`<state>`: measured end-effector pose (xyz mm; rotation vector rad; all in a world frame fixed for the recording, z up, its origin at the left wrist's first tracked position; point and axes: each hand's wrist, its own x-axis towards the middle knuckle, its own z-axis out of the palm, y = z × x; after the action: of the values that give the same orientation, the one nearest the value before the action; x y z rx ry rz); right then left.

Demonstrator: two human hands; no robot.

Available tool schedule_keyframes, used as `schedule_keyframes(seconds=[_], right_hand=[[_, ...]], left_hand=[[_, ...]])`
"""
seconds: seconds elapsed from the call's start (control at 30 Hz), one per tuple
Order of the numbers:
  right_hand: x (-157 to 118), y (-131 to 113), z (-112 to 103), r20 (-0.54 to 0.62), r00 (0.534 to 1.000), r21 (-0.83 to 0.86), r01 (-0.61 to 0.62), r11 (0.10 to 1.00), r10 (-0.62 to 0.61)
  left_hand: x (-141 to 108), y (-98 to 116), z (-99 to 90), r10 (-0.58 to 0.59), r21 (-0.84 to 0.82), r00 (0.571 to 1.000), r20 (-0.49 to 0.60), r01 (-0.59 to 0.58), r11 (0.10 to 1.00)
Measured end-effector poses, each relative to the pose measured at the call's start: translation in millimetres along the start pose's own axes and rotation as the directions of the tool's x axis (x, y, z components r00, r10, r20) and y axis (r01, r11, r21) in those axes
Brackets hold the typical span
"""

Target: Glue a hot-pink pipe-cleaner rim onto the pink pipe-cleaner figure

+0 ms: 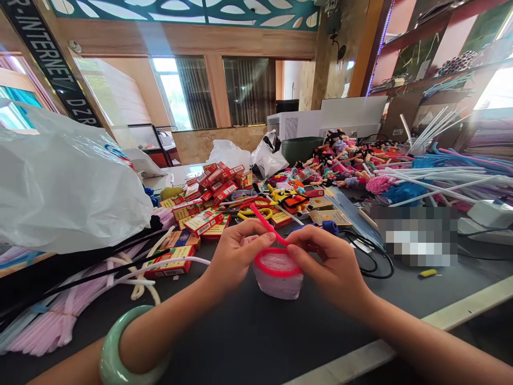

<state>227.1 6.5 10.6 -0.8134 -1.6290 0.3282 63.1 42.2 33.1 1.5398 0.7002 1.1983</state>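
Note:
Between my hands is a bright pink fuzzy pipe cleaner (262, 216), its free end pointing up and away to the left. Part of it forms a pink ring (279, 273) around the top of a small pale lilac basket-like piece (279, 287), which looks made of rows of fuzzy stems. My left hand (243, 247) pinches the pink stem between thumb and fingers, just above the ring. Close by on the right, my right hand (325, 262) pinches the same stem where it meets the rim. The fingertips partly cover the far side of the ring.
Red and yellow small boxes (204, 220) are heaped behind my left hand. Bundled lilac pipe cleaners (52, 323) lie at left beside a big white plastic bag (68, 182). Yellow-handled pliers (254, 214), a black cable (372, 262) and a pile of small dolls (336, 160) lie farther back.

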Motion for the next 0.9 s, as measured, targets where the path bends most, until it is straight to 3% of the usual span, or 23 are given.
schedule_keyframes(seconds=[0.43, 0.9], right_hand=[[-1, 0, 0, -0.011, 1.000, -0.016, 0.002, 1.000, -0.003], [-1, 0, 0, -0.006, 1.000, -0.020, 0.019, 1.000, -0.019]], left_hand=[[1, 3, -5.8, -0.038, 0.021, 0.996, 0.078, 0.036, 0.999], [-1, 8, -13.3, 0.135, 0.283, 0.987, 0.083, -0.153, 0.947]])
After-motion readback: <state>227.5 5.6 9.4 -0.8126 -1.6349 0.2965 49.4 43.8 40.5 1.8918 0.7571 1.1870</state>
